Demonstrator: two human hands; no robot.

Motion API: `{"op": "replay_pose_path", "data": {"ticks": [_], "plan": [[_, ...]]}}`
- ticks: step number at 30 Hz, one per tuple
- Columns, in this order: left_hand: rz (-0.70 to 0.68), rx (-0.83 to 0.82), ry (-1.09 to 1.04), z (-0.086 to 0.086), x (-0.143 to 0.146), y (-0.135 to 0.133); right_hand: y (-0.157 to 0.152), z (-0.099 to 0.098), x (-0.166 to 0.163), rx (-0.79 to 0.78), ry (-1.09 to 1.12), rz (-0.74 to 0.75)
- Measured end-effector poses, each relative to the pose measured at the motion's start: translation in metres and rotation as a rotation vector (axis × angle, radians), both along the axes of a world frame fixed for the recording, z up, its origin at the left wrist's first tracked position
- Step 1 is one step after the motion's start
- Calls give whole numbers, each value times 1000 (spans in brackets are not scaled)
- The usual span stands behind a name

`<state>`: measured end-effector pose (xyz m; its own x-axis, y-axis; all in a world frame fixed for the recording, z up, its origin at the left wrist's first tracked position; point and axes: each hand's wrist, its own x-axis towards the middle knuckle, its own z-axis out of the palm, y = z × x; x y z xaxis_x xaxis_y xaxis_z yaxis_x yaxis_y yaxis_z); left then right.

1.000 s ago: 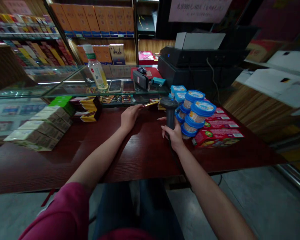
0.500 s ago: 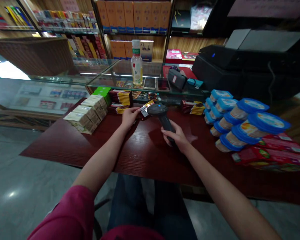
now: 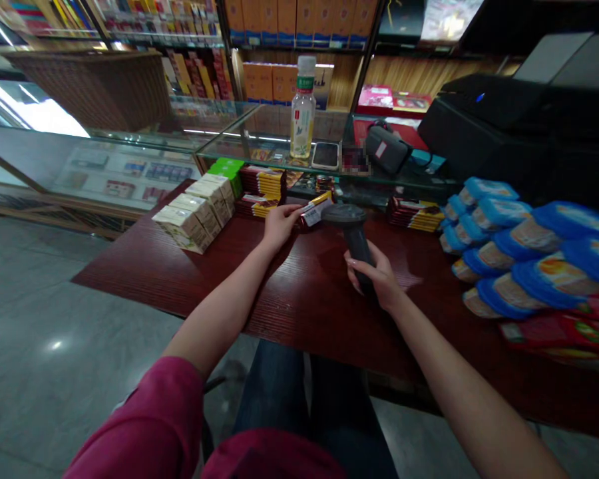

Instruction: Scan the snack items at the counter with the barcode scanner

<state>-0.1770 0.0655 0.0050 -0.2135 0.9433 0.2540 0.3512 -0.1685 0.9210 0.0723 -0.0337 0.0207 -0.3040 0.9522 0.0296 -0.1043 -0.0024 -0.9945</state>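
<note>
My left hand [image 3: 280,225] pinches one end of a flat dark-red and yellow packet [image 3: 315,209], with a white label patch showing on it. Wrapped round its handle, my right hand [image 3: 372,271] holds a black barcode scanner [image 3: 344,214] upright. The scanner's head points left and sits right at the packet's right end; whether they touch I cannot tell. Left of the packet is a stack of similar yellow-edged packets [image 3: 262,191]. Another such stack [image 3: 415,214] lies to the right, beyond the scanner.
Cream cartons [image 3: 192,216] and a green box [image 3: 225,170] stand at left on the dark wooden table [image 3: 279,309]. Blue-lidded tubs [image 3: 534,259] are piled at right above red packages [image 3: 554,332]. Behind, a bottle [image 3: 303,113] and a phone [image 3: 325,156] rest on a glass counter.
The view has turned slightly left, so everything sits further right in it. Both hands keep their holds, and the packet stays close to the scanner's head.
</note>
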Motion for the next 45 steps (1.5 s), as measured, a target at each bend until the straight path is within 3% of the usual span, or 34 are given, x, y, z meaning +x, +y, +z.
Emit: {"op": "replay_pose_path", "data": {"ticks": [5, 8, 12, 16, 19, 22, 29, 37, 45], "plan": [[54, 278, 331, 29, -26, -20, 1, -2, 5, -3, 60, -58], [102, 354, 482, 43, -54, -34, 3, -1, 5, -30, 106, -76], [184, 317, 549, 39, -87, -44, 3, 2, 3, -55, 110, -79], [240, 166, 629, 26, -101, -49, 0, 5, 1, -42, 76, -88], [292, 61, 753, 25, -97, -51, -2, 6, 0, -39, 69, -93], [312, 71, 891, 31, -80, -53, -2, 7, 0, -47, 73, -107], [181, 32, 1045, 34, -34, -64, -2, 8, -1, -68, 92, -124], [188, -63, 949, 33, -44, -64, -1, 6, 0, -68, 118, -130], [221, 4, 900, 23, -51, -54, 2, 3, 13, 61, 60, -225]]}}
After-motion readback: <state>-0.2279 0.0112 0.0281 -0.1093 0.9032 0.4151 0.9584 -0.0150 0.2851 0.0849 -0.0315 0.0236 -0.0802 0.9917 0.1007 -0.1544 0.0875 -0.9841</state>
